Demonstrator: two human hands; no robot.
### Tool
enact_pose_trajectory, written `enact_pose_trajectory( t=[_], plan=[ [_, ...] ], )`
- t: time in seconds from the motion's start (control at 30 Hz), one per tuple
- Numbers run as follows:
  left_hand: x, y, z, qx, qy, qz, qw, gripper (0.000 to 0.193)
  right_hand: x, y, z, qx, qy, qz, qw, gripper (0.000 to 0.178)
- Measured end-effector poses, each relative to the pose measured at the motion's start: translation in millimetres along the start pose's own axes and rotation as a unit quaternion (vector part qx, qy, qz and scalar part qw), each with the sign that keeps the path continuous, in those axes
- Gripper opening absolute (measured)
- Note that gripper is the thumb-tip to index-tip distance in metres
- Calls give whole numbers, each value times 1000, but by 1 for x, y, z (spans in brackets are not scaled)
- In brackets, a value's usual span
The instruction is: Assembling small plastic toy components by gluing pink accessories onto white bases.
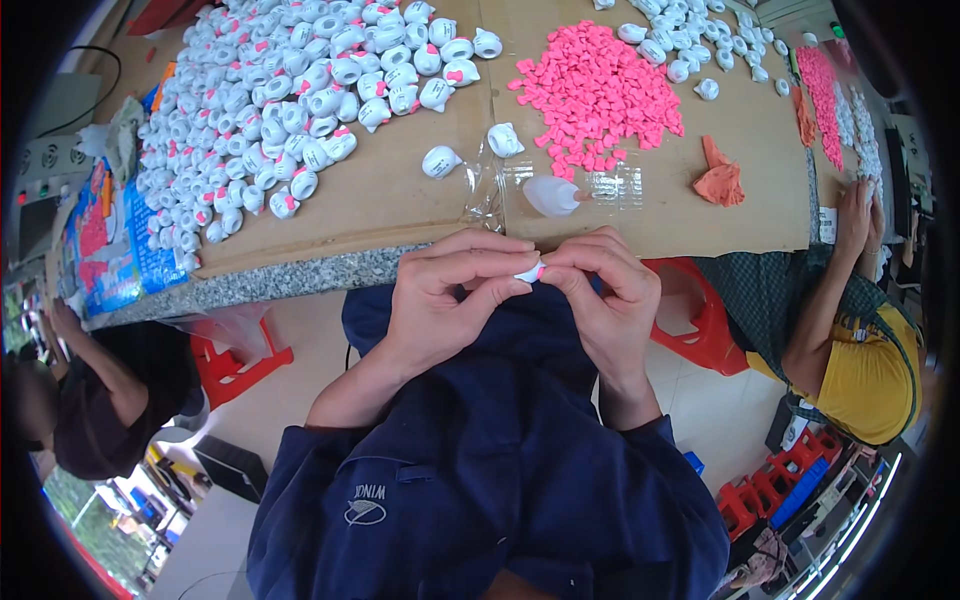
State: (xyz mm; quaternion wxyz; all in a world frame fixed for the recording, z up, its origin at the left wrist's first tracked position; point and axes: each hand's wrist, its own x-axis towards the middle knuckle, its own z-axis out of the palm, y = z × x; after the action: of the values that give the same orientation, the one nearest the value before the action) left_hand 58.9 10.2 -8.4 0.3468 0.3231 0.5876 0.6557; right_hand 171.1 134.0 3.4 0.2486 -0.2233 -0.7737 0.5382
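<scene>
Just off the table's front edge, my left hand (445,290) pinches a small white cat-head piece (528,273) between thumb and fingers. My right hand (610,295) is closed too, its thumb and forefinger pressed on a pink bow (541,271) at the piece's right side. The fingertips of both hands nearly meet, covering most of the piece. Beyond them a translucent squeeze bottle (551,196) lies on its side. Two loose white cat heads, one cat head (440,162) and another cat head (505,140), rest on the cardboard.
A large heap of white heads with pink bows (290,95) covers the left of the cardboard (660,225). Pink bows (600,95) are piled centre right, with plain white heads (685,40) behind. An orange scrap (720,180) lies right. Co-workers sit on both sides, near red stools (700,330).
</scene>
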Motion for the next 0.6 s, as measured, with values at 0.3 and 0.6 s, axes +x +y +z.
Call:
enact_pose_trajectory(
  t=[0.3, 0.6],
  plan=[
    [0, 12, -16, 103, -3, -30, 994, 19, 1, -1, 10, 3, 4, 16, 1000, 11],
    [31, 14, -39, 295, 230, 55, 926, 30, 12, 14, 5, -31, 109, 11, 994, 36]
  ],
)
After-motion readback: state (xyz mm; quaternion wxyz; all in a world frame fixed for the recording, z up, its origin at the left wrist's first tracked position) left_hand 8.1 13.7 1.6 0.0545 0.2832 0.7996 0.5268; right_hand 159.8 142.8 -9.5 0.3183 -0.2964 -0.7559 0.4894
